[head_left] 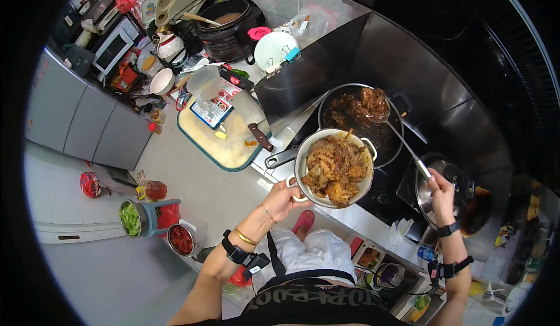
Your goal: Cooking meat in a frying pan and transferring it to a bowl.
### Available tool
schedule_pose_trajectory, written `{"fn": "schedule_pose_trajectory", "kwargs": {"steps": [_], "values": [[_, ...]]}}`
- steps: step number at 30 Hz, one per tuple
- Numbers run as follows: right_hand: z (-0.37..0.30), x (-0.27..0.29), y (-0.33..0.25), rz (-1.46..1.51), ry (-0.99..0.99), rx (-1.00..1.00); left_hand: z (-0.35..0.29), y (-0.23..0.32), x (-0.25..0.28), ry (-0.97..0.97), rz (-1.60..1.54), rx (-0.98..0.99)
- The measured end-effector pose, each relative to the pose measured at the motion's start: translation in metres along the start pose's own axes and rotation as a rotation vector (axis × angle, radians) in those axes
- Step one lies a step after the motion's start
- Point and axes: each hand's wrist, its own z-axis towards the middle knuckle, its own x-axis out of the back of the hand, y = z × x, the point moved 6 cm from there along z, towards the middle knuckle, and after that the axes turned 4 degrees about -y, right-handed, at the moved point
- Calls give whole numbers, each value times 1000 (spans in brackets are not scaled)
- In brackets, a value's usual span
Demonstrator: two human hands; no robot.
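My left hand point(284, 200) grips the handle of a white two-handled pot point(300, 171), holding it over the near left edge of the frying pan. Brown cooked meat point(335, 165) is heaped inside. Closed around the long handle of a ladle point(402, 136), my right hand point(440, 195) is above the right side of the stove. The ladle's bowl carries dark, saucy meat point(373, 102) over the pan's far side. In the black frying pan point(382, 156) lie dark sauce and scraps. Its handle sticks out left, and the white pot hides part of the pan.
A lidded pan point(429, 177) stands near my right hand. Left of the stove, a cutting board point(230, 158) bears a knife point(260, 137) and a cleaver-like blade. Behind it stands a black cooker pot point(230, 40). A dark splash guard point(303, 69) rises behind the frying pan.
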Motion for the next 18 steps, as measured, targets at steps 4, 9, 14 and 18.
{"fn": "schedule_pose_trajectory", "kwargs": {"steps": [4, 9, 14, 18], "values": [[-44, 33, -81, -135, -23, 45, 25, 3, 4, -54, 8, -65], [-94, 50, -109, -366, 35, 304, 54, 12, -12, -120, 22, -60], [-129, 15, -179, -964, 266, 676, 63, 26, -19, -103, -4, -78], [-137, 12, -195, -1201, 402, 922, 58, 30, -15, -92, -5, -117]]}}
